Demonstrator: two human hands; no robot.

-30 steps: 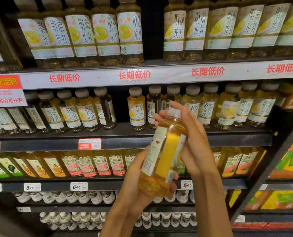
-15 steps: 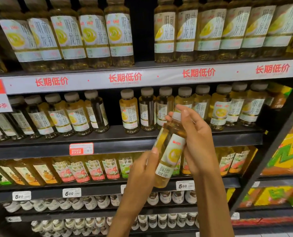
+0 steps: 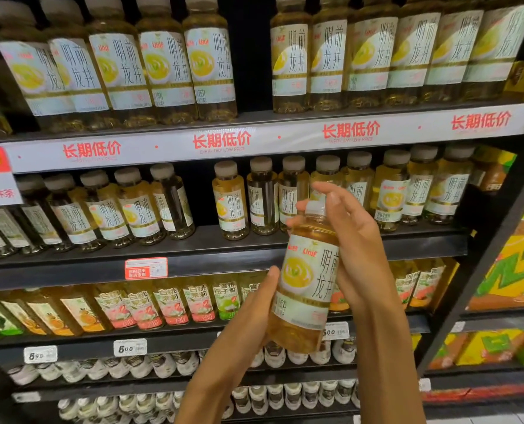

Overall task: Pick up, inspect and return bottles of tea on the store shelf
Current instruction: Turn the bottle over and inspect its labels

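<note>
Amber tea in a clear plastic bottle with a pale label and grey cap, held in front of the middle shelf, slightly tilted, label front turned toward the camera. Judged mid-inspection: label presented for reading, bottle not yet returned.

Left hand placed low on the bottle's left side, fingers wrapped behind and thumb lying along the label edge; apparently bearing the weight from below. Right hand set against the upper right side, palm to the shoulder and label, fingers curled round behind the neck, with fingertips showing past the cap on the left and one finger stretched out above the cap. Grip judged suited to turning the bottle about its long axis.

Count, middle shelf: five like bottles standing left of a dark gap, more beyond the left edge and not countable; eight caps visible right of the gap, some partly hidden behind the hands. Gap judged the probable return slot, though not certain. Top shelf: larger bottles of the same label, five clear in the left group, six in the right. Lower shelf: peach and orange labelled bottles, too overlapped to count. White price strip with red characters above the middle row.
</note>
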